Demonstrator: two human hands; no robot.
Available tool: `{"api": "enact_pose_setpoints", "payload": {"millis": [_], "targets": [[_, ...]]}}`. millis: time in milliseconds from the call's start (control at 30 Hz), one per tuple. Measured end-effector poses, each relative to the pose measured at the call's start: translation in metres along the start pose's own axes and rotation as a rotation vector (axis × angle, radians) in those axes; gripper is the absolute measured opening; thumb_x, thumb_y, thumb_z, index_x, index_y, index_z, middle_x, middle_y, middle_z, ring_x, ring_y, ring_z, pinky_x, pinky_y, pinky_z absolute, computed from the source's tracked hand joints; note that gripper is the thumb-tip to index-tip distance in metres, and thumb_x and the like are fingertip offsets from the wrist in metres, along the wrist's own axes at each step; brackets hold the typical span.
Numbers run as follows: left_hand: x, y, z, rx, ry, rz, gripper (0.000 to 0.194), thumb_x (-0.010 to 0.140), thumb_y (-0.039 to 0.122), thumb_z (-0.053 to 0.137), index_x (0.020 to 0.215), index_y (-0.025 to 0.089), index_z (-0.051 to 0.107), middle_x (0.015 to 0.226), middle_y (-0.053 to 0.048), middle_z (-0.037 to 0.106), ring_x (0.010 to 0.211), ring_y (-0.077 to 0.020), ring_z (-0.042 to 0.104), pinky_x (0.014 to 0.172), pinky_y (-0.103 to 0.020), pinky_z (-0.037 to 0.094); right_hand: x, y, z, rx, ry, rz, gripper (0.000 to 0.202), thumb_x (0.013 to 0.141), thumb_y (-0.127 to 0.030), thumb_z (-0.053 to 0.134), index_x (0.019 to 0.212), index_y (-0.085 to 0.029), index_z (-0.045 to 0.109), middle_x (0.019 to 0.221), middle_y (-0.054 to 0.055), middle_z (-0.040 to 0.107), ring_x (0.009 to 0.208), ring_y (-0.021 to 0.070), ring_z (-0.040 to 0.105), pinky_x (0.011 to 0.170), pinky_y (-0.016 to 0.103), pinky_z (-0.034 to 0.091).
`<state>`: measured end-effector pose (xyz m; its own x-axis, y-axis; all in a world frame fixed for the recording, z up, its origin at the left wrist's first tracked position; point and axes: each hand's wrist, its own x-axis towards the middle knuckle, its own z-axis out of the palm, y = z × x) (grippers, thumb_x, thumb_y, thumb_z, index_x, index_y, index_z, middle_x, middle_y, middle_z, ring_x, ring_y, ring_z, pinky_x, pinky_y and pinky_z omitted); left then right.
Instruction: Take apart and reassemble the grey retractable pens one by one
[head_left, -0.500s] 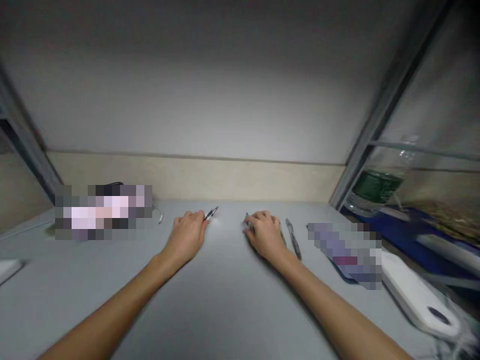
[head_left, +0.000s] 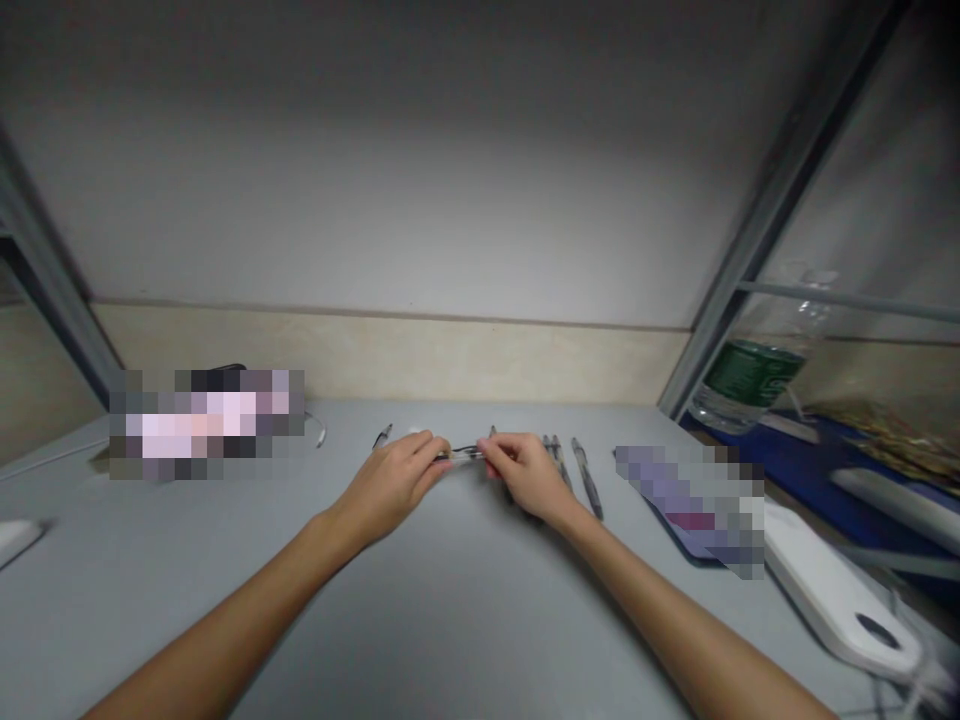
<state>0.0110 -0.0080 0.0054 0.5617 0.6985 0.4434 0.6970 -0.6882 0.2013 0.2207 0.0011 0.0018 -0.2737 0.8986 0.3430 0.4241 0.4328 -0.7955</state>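
Reaching in from the lower corners, both forearms angle inward over the grey desk (head_left: 420, 620), and the hands nearly meet near its far edge. The left hand (head_left: 401, 478) is palm down, its fingers bent and closed around one end of a slim pen (head_left: 466, 453); the right hand (head_left: 529, 472) pinches the other end narrowly between thumb and fingertips. That pen lies roughly level between them.

One more pen (head_left: 384, 434) shows just beyond the left hand. Right of the right hand are three: a close pair (head_left: 560, 462) and a separate dark pen (head_left: 589, 480). A further tip pokes out behind the right hand, mostly hidden.

One clear bottle (head_left: 754, 378) with a green label stands at the right, behind a metal rail (head_left: 855, 302); whether it holds liquid is unclear.
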Motion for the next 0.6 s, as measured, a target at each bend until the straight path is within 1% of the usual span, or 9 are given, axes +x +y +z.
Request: {"api": "enact_pose_setpoints", "payload": {"millis": [67,133,233,300,367,433,533,600], "targets": [[0.0,-0.005,-0.002,0.031,0.021,0.001,0.025,0.094,0.035,0.035,0.099,0.021,0.056,0.091,-0.004,0.06,0.086,-0.0175,0.056,0.078,-0.03,0.043,0.002,0.006,-0.001,0.005,0.063,0.049,0.046,0.088,-0.045,0.045,0.053,-0.016,0.053,0.046,-0.004,0.04,0.045,0.0086,0.035,0.044,0.021,0.025],[0.0,-0.011,-0.004,0.056,0.036,0.003,0.026,0.094,0.035,0.035,0.099,0.02,0.056,0.09,-0.005,0.06,0.086,-0.0177,0.056,0.079,-0.03,0.043,0.004,0.011,-0.003,0.039,0.093,0.104,0.048,0.087,-0.05,0.045,0.055,-0.015,0.055,0.046,-0.004,0.04,0.043,0.0085,0.034,0.043,0.021,0.024],[0.001,-0.018,-0.007,0.078,0.055,0.022,0.027,0.095,0.033,0.033,0.102,0.019,0.056,0.091,-0.005,0.06,0.088,-0.0181,0.054,0.08,-0.031,0.043,0.005,0.015,-0.004,0.151,0.082,0.202,0.05,0.085,-0.056,0.045,0.06,-0.015,0.06,0.044,-0.004,0.04,0.039,0.0079,0.032,0.04,0.021,0.022],[0.001,-0.021,-0.008,0.091,0.062,0.031,0.028,0.095,0.032,0.032,0.103,0.018,0.055,0.091,-0.006,0.059,0.088,-0.0183,0.053,0.08,-0.031,0.042,0.005,0.014,-0.003,0.255,0.052,0.254,0.05,0.084,-0.057,0.046,0.063,-0.014,0.061,0.043,-0.004,0.04,0.038,0.0071,0.032,0.04,0.02,0.023],[0.001,-0.022,-0.008,0.106,0.067,0.038,0.028,0.096,0.031,0.031,0.101,0.017,0.055,0.091,-0.006,0.058,0.088,-0.0185,0.052,0.079,-0.031,0.042,0.003,0.011,-0.004,0.374,-0.005,0.287,0.049,0.083,-0.057,0.047,0.066,-0.014,0.062,0.044,-0.004,0.042,0.038,0.0065,0.034,0.04,0.019,0.025],[0.001,-0.022,-0.007,0.127,0.069,0.053,0.027,0.096,0.029,0.031,0.098,0.017,0.055,0.09,-0.006,0.057,0.086,-0.0186,0.051,0.078,-0.031,0.042,0.001,0.008,-0.006,0.478,-0.107,0.328,0.047,0.082,-0.056,0.05,0.068,-0.013,0.063,0.046,-0.004,0.044,0.038,0.0058,0.036,0.04,0.018,0.026],[0.001,-0.02,-0.007,0.189,0.071,0.082,0.025,0.095,0.025,0.032,0.091,0.017,0.055,0.085,-0.006,0.055,0.082,-0.019,0.049,0.074,-0.03,0.04,-0.001,0.004,-0.009,0.576,-0.273,0.4,0.043,0.08,-0.053,0.057,0.073,-0.011,0.065,0.047,-0.004,0.046,0.037,0.0045,0.033,0.038,0.018,0.021],[0.001,-0.019,-0.007,0.243,0.075,0.087,0.024,0.094,0.022,0.033,0.085,0.017,0.054,0.081,-0.006,0.054,0.079,-0.0195,0.047,0.071,-0.031,0.039,-0.002,0.003,-0.01,0.634,-0.325,0.412,0.039,0.078,-0.049,0.061,0.076,-0.01,0.066,0.046,-0.006,0.044,0.037,0.0036,0.028,0.038,0.018,0.017]]}}
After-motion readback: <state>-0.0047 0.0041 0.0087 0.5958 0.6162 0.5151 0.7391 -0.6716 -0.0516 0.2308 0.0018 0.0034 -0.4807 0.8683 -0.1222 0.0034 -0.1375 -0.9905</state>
